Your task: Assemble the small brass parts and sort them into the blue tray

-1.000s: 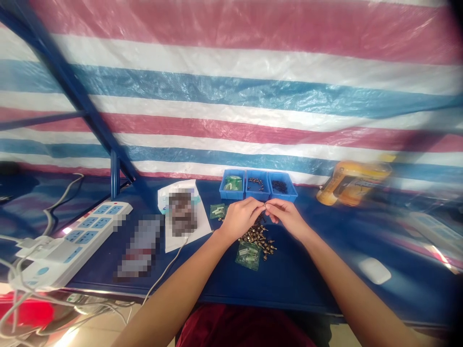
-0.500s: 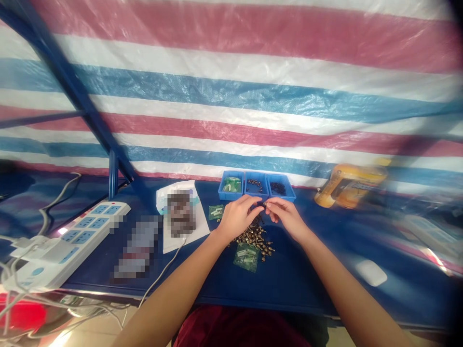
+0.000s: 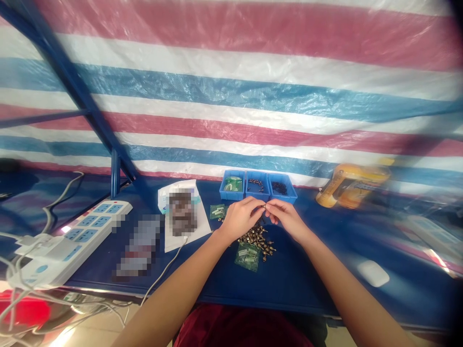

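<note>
Before a striped tarp (image 3: 231,91), a brass fitting (image 3: 264,206) in a tight pinch

The tarp hangs in red, white and blue bands behind a blue workbench (image 3: 289,284). Above the bench, the left hand (image 3: 240,220) and right hand (image 3: 287,219) meet, their fingertips pinched together on the brass fitting, with the remaining fingers curled in. The fitting sits between the two hands, just in front of a blue three-compartment tray (image 3: 258,198). Its left compartment holds a green packet, the middle small brass pieces, the right dark pieces. Directly below the hands lies a loose pile of brass fittings (image 3: 256,238), touching a small clear bag of green-tinted parts (image 3: 248,257); a second small bag (image 3: 217,211) lies nearer the tray. Further left are a white sheet of paper (image 3: 204,229) and a white power strip (image 3: 72,236). To the right are a white computer mouse (image 3: 373,273) and a blurred yellow container (image 3: 350,185).
</note>
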`<state>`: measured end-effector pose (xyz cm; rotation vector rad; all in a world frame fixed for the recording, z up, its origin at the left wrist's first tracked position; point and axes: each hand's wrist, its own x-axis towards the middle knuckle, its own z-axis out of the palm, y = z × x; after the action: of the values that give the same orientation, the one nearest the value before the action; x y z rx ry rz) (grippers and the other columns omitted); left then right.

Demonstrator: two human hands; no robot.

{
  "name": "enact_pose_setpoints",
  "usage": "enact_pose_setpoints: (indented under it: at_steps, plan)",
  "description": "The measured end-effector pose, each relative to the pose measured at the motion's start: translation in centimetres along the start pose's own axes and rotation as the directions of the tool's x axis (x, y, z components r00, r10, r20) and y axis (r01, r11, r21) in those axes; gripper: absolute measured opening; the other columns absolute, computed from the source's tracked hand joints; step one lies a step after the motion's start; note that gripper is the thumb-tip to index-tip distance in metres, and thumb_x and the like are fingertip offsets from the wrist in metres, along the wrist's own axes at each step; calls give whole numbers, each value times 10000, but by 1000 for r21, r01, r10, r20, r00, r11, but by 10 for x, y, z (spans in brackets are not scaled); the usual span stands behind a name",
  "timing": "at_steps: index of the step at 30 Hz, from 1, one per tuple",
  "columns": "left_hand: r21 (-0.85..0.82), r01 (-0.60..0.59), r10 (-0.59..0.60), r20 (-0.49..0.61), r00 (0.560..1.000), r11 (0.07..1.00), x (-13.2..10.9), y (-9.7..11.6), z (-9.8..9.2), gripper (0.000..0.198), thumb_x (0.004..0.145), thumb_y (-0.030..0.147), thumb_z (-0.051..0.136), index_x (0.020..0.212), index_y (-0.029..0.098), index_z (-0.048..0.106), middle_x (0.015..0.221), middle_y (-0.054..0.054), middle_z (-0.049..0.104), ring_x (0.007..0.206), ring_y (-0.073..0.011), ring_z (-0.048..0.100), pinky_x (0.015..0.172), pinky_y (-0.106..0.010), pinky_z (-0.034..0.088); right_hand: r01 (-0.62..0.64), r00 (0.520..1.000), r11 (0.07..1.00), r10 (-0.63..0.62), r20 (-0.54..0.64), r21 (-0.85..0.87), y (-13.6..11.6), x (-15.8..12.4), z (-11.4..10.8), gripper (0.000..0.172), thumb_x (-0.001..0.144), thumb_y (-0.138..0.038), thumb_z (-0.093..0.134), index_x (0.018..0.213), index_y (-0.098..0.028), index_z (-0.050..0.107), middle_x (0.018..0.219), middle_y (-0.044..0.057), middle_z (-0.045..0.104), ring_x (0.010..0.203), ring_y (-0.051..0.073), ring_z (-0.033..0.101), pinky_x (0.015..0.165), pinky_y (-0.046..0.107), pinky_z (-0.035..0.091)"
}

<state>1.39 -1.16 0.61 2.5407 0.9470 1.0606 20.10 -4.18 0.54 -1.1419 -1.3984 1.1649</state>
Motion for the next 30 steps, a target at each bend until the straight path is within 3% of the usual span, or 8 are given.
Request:
enact_pose_setpoints:
  at_steps: [8, 11, 14, 19, 22, 24, 26, 30]
  plan:
    - [-46, 228, -232, -187, 954, 973, 2, -4, -2, 306, 996, 399, 424, 997, 208, 664, 866, -19, 703, 690, -134, 612, 678, -251, 444, -73, 997, 993, 74, -7, 89, 13, 5, -3, 513, 862, -564, 622, 552, -192, 454, 489, -33, 440, 484, 113, 467, 523, 270, 363]
    - [-48, 341, -343, -220, 913, 939, 4, -8, -2, 387, 1006, 435, 380, 875, 199, 656, 730, -11, 668, 664, -145, 608, 643, -243, 411, -50, 993, 988, 64, -95, 146, 9, 5, -1, 371, 841, -552, 658, 920, -192, 618, 606, -39, 541, 489, 106, 484, 500, 251, 352]
    - [-49, 411, -411, -221, 884, 910, 5, -10, -2, 407, 1001, 453, 374, 850, 203, 657, 710, -10, 674, 663, -155, 619, 618, -239, 390, -90, 971, 988, 114, -208, 122, 6, 6, -1, 643, 809, -562, 684, 1337, -273, 459, 714, -46, 601, 450, 91, 442, 445, 226, 291]
    - [-11, 464, -458, -181, 870, 886, 5, -12, 0, 273, 975, 388, 445, 912, 242, 668, 786, 12, 717, 698, -163, 650, 621, -247, 401, -88, 972, 965, 29, -233, -248, 18, 9, -15, 373, 866, -519, 600, 1080, -218, 651, 613, -35, 543, 500, 122, 457, 497, 251, 349]
    - [46, 439, -433, -96, 896, 897, 4, -16, 2, 200, 953, 331, 487, 954, 259, 674, 875, 8, 729, 755, -176, 664, 641, -257, 431, -20, 986, 764, -94, -141, -645, 27, 8, -22, 232, 922, -360, 521, 993, -241, 707, 749, 14, 653, 657, 174, 582, 649, 300, 445]
    - [96, 372, -373, -6, 928, 923, 2, -17, 5, 186, 938, 302, 510, 1001, 265, 680, 943, -3, 725, 798, -184, 665, 675, -266, 461, 10, 991, 599, -115, -74, -801, 30, 6, -22, 293, 948, -265, 450, 1081, -280, 711, 984, 34, 697, 808, 195, 639, 753, 315, 466]
    - [152, 282, -295, 73, 953, 947, 0, -16, 8, 208, 936, 291, 511, 1042, 259, 688, 1009, -26, 714, 874, -200, 659, 727, -282, 487, 11, 994, 474, -97, -40, -880, 30, 5, -18, 377, 966, -221, 401, 1204, -319, 676, 1162, 37, 660, 912, 205, 655, 800, 312, 469]
    - [259, 175, -211, 119, 970, 950, -3, -13, 13, 257, 954, 291, 479, 1075, 248, 702, 1076, -59, 694, 998, -238, 621, 839, -336, 491, -52, 997, 301, -34, -65, -952, 28, 7, -6, 448, 998, -250, 357, 1387, -360, 550, 1204, 58, 629, 916, 221, 673, 758, 308, 480]
